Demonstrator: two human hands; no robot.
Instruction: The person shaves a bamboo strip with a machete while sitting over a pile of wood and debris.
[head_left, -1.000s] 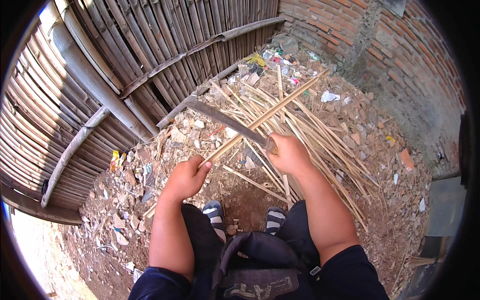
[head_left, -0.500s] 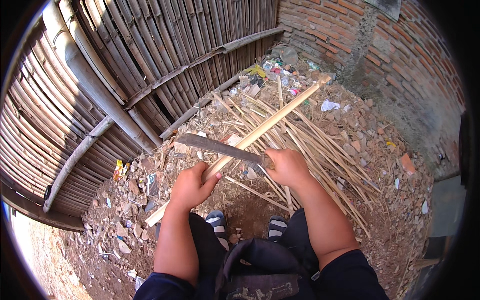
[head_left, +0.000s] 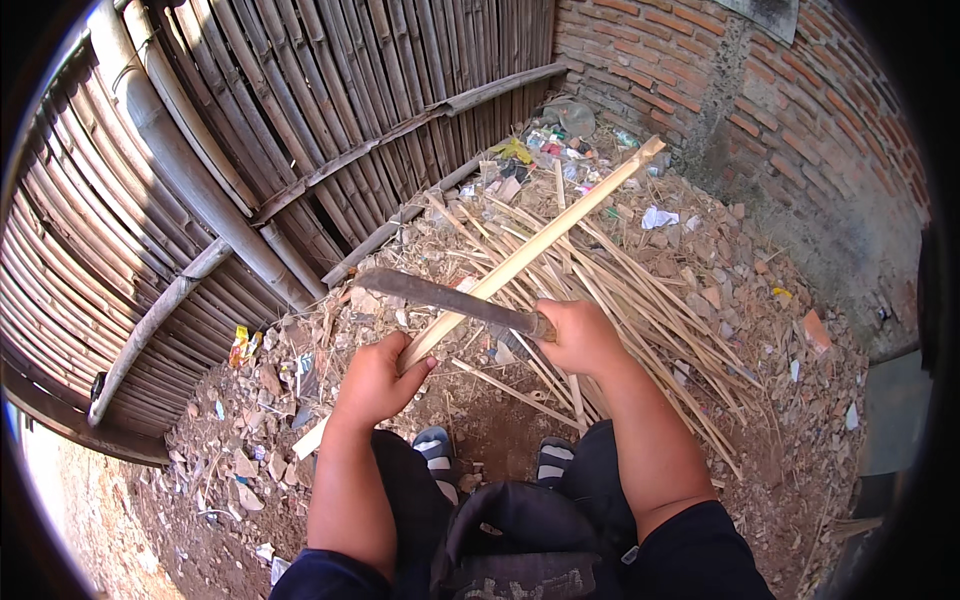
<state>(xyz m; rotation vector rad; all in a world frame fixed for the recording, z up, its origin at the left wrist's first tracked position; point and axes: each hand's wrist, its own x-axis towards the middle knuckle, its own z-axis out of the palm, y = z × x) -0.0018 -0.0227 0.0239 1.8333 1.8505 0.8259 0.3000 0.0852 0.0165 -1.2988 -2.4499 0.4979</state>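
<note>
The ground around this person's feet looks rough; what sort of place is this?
Likely an outdoor yard corner used for working bamboo. A woven bamboo fence meets a brick wall, and bamboo strips lie over dirt strewn with rubble and litter.

One head-worn fisheye view looks steeply down from above the person's lap, close to the hands. The forearms enter from 6 o'clock. The bamboo fence (head_left: 250, 150) curves across 9 to 12 o'clock, the brick wall (head_left: 780, 90) stands at 1 to 2 o'clock, and the rubble ground (head_left: 760, 330) fills the middle. Straight edges bend near the dark rim.
</note>
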